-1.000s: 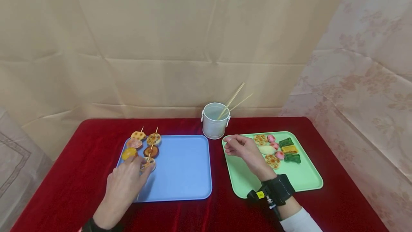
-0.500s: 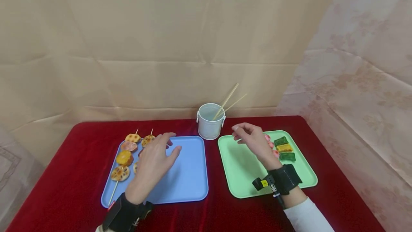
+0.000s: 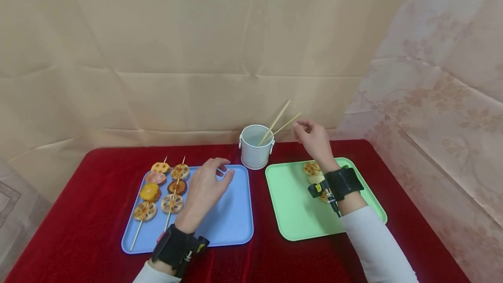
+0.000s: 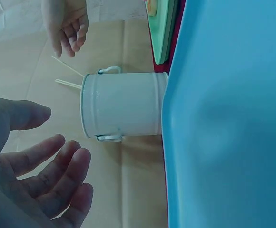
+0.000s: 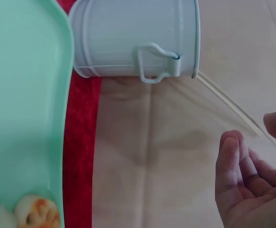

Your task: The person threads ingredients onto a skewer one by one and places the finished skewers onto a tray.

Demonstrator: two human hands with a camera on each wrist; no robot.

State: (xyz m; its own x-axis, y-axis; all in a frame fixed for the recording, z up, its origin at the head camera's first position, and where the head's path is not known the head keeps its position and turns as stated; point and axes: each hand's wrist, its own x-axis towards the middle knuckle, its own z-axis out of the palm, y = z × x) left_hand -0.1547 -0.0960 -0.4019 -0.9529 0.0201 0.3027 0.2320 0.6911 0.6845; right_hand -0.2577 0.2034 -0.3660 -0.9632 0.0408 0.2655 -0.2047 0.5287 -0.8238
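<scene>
Head view: we are holding our left hand [image 3: 205,189] relaxed above the blue tray [image 3: 232,228]; loaded skewers [image 3: 150,192] are lying toward its left edge, presumably for order. Sticks [image 3: 280,115] are leaning on the bucket's [image 3: 254,154] rim beside the green tray's [image 3: 291,217] far-left corner, likely for reach. Left wrist: our fingers [image 4: 66,183] are gripping nothing. Right wrist: our right hand [image 5: 257,187] is hanging relaxed near the sticks.

The velvety worktop [image 3: 78,213] is coloured deep red. Blue is carried by the flat rectangular tray [image 3: 232,217], mint green by the second tray [image 3: 292,215], white by the round metal bucket [image 3: 253,155], straw yellow by the thin wooden sticks [image 3: 277,119]. The browned round lotus-root slices [image 3: 145,211] are patterned with holes. The pale cloth [image 3: 436,82] is printed with dusty-pink flowers.
</scene>
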